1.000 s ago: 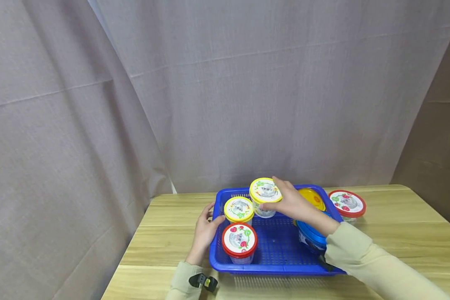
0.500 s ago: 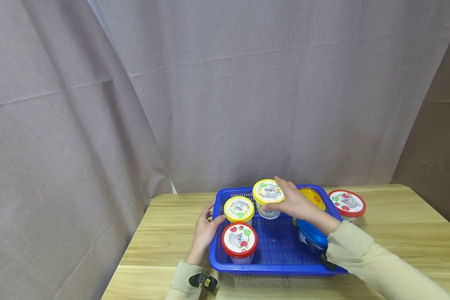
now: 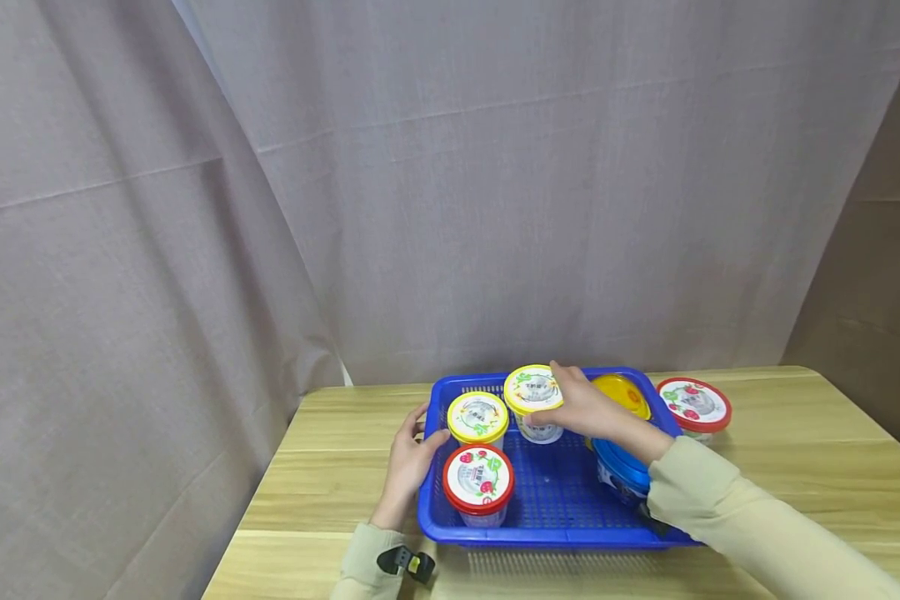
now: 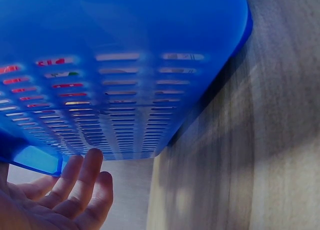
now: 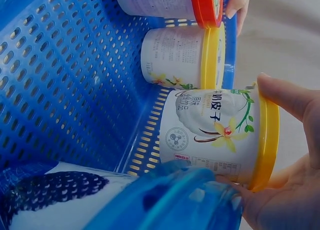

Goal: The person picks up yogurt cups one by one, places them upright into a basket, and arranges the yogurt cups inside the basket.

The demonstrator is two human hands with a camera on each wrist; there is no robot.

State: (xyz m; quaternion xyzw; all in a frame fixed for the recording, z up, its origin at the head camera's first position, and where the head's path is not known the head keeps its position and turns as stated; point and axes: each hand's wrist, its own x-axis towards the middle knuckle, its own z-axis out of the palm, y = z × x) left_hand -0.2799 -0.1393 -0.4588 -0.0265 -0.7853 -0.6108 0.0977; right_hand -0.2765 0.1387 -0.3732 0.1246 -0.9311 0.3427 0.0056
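Observation:
My right hand (image 3: pixel 581 404) grips a white tub with a yellow lid (image 3: pixel 532 390), thumb and fingers round its lid edge. The tub stands near the back of the blue plastic basket (image 3: pixel 555 537). In the right wrist view, a flower is printed on this tub's (image 5: pixel 215 130) side. My left hand (image 3: pixel 408 458) holds the basket's left rim, thumb over it and fingers outside. The left wrist view has those fingers (image 4: pixel 90 175) against the slotted wall. Along the basket's left side stand another yellow-lidded tub (image 3: pixel 478 418) and a red-lidded tub (image 3: pixel 478 481).
At the basket's right are a blue-lidded container (image 3: pixel 622 467) and a yellow-lidded one (image 3: pixel 621 395), partly behind my right arm. Another red-lidded tub (image 3: pixel 694 406) stands on the wooden table (image 3: pixel 330 467) beyond the basket. A grey curtain (image 3: pixel 480 208) hangs behind.
The yellow-lidded tub in my right hand has shifted slightly right, then a little lower and nearer in the basket. My left hand stays on the rim.

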